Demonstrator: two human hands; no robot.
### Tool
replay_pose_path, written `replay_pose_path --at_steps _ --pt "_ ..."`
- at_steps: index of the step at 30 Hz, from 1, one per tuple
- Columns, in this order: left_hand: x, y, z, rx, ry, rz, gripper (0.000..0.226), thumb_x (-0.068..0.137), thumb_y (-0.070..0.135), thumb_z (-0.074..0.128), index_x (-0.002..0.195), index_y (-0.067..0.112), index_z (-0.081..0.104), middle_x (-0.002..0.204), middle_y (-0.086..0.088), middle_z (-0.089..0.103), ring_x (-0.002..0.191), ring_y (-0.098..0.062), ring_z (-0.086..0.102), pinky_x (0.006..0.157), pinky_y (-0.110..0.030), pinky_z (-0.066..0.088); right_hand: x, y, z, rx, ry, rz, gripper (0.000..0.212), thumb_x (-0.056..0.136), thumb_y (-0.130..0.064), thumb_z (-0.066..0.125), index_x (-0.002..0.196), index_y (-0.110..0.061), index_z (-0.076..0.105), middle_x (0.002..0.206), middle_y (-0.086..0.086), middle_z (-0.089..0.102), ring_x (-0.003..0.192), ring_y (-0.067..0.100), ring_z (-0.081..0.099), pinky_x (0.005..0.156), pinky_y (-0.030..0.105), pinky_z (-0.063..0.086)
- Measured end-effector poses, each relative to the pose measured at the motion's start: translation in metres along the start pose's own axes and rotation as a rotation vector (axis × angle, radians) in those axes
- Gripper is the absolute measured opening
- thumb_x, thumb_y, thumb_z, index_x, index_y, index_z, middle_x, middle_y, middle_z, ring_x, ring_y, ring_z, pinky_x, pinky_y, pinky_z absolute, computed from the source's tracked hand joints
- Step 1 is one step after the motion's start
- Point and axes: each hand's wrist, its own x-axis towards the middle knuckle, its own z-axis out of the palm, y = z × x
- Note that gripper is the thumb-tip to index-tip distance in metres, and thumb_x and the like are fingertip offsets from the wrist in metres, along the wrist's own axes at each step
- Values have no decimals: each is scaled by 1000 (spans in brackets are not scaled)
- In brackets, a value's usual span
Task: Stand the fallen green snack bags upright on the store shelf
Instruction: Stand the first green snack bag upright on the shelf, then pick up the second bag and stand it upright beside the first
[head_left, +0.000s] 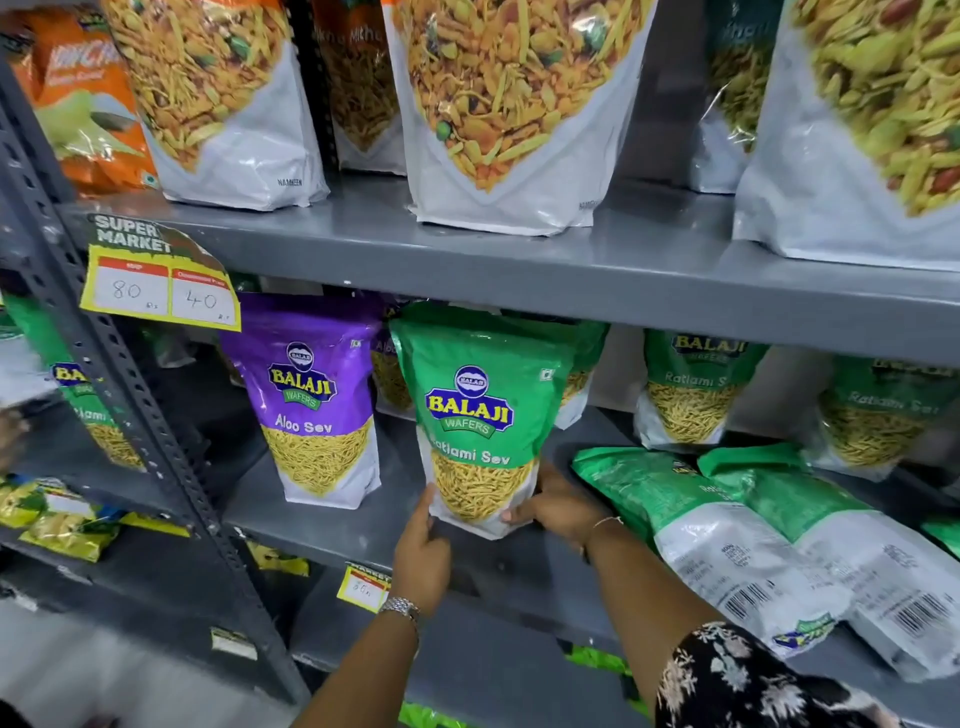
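Note:
A green Ratlami Sev bag (480, 410) stands upright near the front of the grey middle shelf (363, 525). My left hand (422, 556) grips its lower left corner, and my right hand (558, 504) holds its lower right corner. To the right, two green bags lie flat on their fronts, one (691, 530) beside the other (852, 561), with barcodes facing up and bases hanging over the shelf edge. Behind them more green bags (691, 384) stand upright at the back.
A purple Aloo Sev bag (311, 400) stands just left of the held bag. Large white namkeen bags (498, 114) fill the upper shelf. A yellow price tag (161, 286) hangs at the left. A perforated upright post (156, 431) borders the bay.

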Motion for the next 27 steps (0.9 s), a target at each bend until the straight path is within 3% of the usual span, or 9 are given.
replay_pose_path --at_steps 3,6,8,10,13,15,19,23,27 --pt "-3 2 -1 38 27 -51 71 79 -15 33 142 17 40 129 -12 58 95 -37 60 69 -39 50 -18 -9 -12 -65 71 48 78 70 17 63 139 -8 38 124 6 59 111 18 60 78 26 51" --pt "-22 8 11 173 156 -94 49 79 -12 40 123 3 53 115 -20 61 106 -44 57 88 -49 48 -54 -28 -59 -257 409 18 54 76 9 57 127 -4 49 108 10 62 103 25 59 82 34 46" --pt "-40 14 31 262 158 -96 28 77 -9 46 101 -4 58 105 -28 61 102 -45 57 86 -48 46 -86 -37 -105 -502 658 43 43 80 -1 57 122 -7 58 111 18 68 103 35 63 84 36 50" --pt "-58 24 59 324 142 -114 19 78 -7 51 95 -10 59 107 -35 60 105 -48 56 87 -47 43 -120 -34 -151 -696 784 178 33 84 -9 53 117 -8 61 115 21 67 107 38 62 83 37 49" --pt "-78 38 110 266 67 -109 23 84 0 52 102 -7 64 113 -30 65 109 -41 60 90 -41 44 -154 -15 -183 -947 557 477 37 92 -23 44 123 -9 59 130 15 60 121 31 56 99 38 44" --pt "-88 45 146 246 -73 -105 24 87 6 52 103 -5 67 112 -27 67 109 -35 62 90 -37 45 -165 0 -192 -1064 484 520 40 94 -26 40 126 -10 59 135 12 58 126 28 53 105 38 39" --pt "-91 39 193 120 -192 -213 31 80 26 64 68 -3 65 78 -38 61 80 -38 64 72 -47 49 -182 19 -210 -974 649 519 37 91 -29 45 119 -12 63 127 11 64 120 29 57 101 38 44" --pt "-82 15 214 167 -176 -268 35 77 30 68 77 -4 72 92 -35 68 90 -45 68 77 -46 57 -191 23 -207 -1053 812 550 34 87 -32 49 113 -16 62 123 8 59 117 28 53 94 40 47" --pt "-64 -5 215 48 -90 -341 14 50 22 70 44 9 69 61 -24 70 69 -36 70 72 -52 60 -169 21 -194 -948 710 336 31 88 -26 46 99 -6 67 109 15 67 103 32 63 84 36 51"
